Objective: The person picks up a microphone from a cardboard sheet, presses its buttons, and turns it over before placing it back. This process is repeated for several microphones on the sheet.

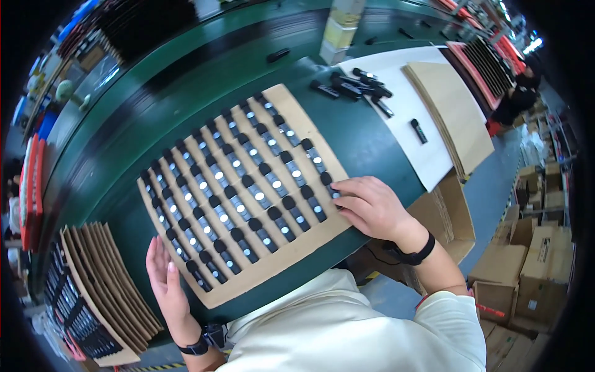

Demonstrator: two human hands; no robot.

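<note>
A flat brown cardboard sheet lies on the green table, with slanted rows of small black stick-shaped devices on it, many showing a bright round spot. My right hand is at the sheet's right edge, its fingers closed on the end black device, whose lower part they cover. That device rests on the sheet at the end of its row. My left hand stands by the sheet's lower left edge, fingers stretched out and holding nothing. Nearest to it is the corner device.
Loose black devices lie in a pile at the back right, partly on a white sheet. Beside them is a stack of boards. At left stand several upright cardboard sheets. Cardboard boxes fill the floor at right. Far right is another person.
</note>
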